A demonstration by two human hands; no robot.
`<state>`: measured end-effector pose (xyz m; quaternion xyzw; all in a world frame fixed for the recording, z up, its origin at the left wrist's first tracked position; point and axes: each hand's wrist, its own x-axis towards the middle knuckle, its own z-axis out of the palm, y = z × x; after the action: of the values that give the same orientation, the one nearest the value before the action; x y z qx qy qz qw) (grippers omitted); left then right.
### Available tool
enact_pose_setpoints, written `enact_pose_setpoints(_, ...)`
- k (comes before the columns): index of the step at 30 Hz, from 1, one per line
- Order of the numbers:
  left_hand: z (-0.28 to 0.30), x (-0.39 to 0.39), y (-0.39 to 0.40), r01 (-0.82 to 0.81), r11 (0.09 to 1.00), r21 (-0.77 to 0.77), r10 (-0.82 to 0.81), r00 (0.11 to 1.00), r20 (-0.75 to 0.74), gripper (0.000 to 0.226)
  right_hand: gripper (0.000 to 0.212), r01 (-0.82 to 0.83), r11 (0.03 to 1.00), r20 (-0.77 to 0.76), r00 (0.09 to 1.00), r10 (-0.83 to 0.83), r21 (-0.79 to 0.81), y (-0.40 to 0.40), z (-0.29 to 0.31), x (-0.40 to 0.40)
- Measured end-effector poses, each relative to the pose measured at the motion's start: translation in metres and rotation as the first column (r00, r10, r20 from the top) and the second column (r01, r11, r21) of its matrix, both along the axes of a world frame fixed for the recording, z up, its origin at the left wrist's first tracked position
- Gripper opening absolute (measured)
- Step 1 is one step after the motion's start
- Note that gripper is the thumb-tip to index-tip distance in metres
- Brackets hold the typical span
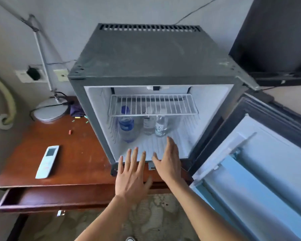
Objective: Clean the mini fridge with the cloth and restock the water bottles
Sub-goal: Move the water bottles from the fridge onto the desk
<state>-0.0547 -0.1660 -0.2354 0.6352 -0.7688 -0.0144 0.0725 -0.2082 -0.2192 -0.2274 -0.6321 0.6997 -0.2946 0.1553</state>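
Both hands, left hand (131, 178) and right hand (169, 162), reach flat-fingered and empty toward the open grey mini fridge (146, 63). Three clear plastic water bottles (147, 125) stand on its white floor under the wire shelf (153, 105). They look full, probably heavy and slick; take each around its middle.

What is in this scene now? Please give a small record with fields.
fridge: mini fridge on wooden desk, door open to the right
shelf: wire shelf, nothing on it
bottles: blue-label bottle and two clear bottles upright on fridge floor
left hand: open, empty
right hand: open, empty
cloth: not clearly seen
desk: remote, lamp base
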Motion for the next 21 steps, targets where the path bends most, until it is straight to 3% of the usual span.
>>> enact_pose_setpoints(5, -0.037, 0.006, -0.044, 0.111, 0.992, -0.061, -0.112, 0.993, -0.024, 0.089, 0.098, 0.177, 0.984, 0.105, 0.979, -0.173, -0.027, -0.077, -0.039, 0.005)
enact_pose_setpoints(11, -0.068, -0.01, -0.099, -0.018, 0.994, -0.105, -0.012, 0.96, -0.28, 0.092, 0.108, 0.186, 0.976, 0.245, 0.957, -0.155, -0.111, -0.134, -0.08, 0.011)
enact_pose_setpoints(15, -0.072, -0.019, -0.138, -0.036, 0.986, -0.164, -0.025, 0.934, -0.356, 0.086, 0.096, 0.219, 0.968, 0.333, 0.928, -0.166, -0.126, -0.149, -0.083, 0.011)
enact_pose_setpoints(21, -0.057, -0.044, -0.184, -0.17, 0.985, 0.013, 0.152, 0.842, -0.518, 0.097, 0.091, 0.31, 0.937, 0.349, 0.906, -0.239, -0.161, -0.111, -0.09, 0.006)
